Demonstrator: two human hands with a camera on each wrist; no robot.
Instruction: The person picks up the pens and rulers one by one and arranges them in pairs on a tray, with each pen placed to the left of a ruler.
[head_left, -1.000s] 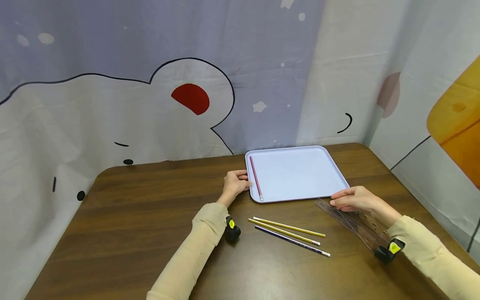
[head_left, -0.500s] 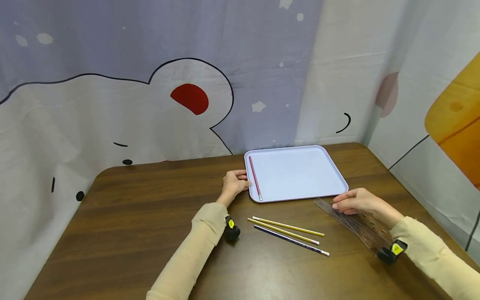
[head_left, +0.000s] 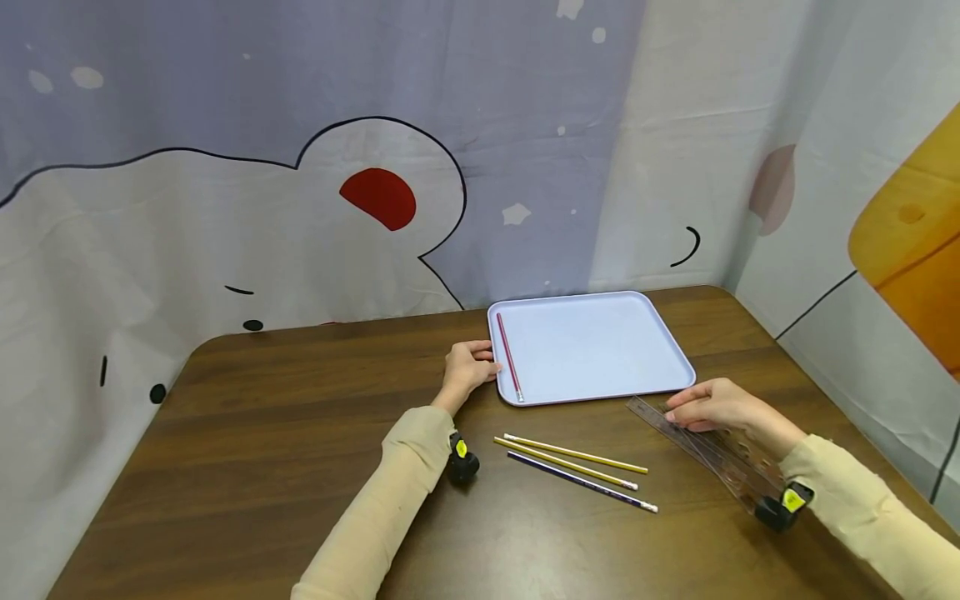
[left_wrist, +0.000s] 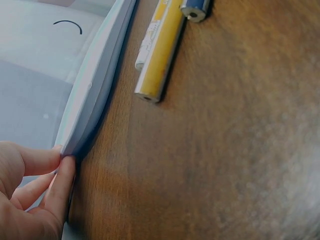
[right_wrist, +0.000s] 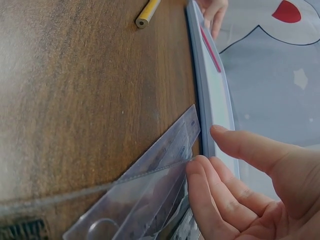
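My left hand (head_left: 468, 367) pinches the left rim of a pale lilac tray (head_left: 592, 350) between thumb and fingers, as the left wrist view also shows. Inside the tray, along its left side, lies a red pencil (head_left: 509, 354). My right hand (head_left: 716, 406) hovers by the tray's front right corner, over overlapping clear plastic rulers (head_left: 693, 446). In the right wrist view the thumb (right_wrist: 250, 145) stands apart from the other fingers, whose tips are at the edge of the clear plastic; whether they touch it I cannot tell.
In front of the tray lie two yellow pencils (head_left: 577, 452) and a dark blue pencil (head_left: 581, 481) on the brown wooden table (head_left: 300, 417). Small tan bits show beneath my right wrist, too unclear to name. A patterned curtain (head_left: 300, 233) hangs behind the table.
My right hand has come off the tray's front right corner and shifted slightly right and down, over the clear rulers. My left hand keeps its hold on the tray.
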